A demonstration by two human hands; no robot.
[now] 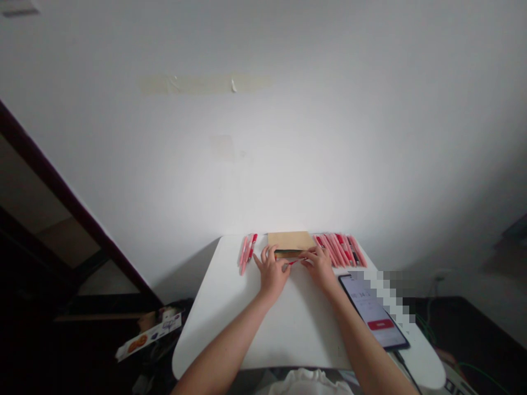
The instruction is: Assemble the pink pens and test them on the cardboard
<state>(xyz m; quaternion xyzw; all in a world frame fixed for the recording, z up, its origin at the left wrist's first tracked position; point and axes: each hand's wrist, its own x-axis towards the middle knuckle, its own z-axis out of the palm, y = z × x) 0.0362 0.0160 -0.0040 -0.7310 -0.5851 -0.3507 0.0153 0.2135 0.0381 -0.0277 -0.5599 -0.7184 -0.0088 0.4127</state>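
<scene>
Between my two hands is a slim red and pale pen (295,262), lying nearly level. My left hand (272,271) pinches its red end between thumb and finger, while the other fingers spread toward a tan cardboard box (290,240). The pen's other end is in the closed fingertips of my right hand (319,267). Just behind the hands, the box shows a dark strip along its near side; its lower front is partly covered by my fingers. To the right, several pink and red pens (340,250) lie side by side. A smaller group of pens (247,252) lies on the left.
All of this rests on a white table (296,329) pushed against a pale wall (263,181). A phone (374,312) with a lit screen lies by my right forearm, a cable (405,370) near it. A printed carton (149,336) sits below the table's left side.
</scene>
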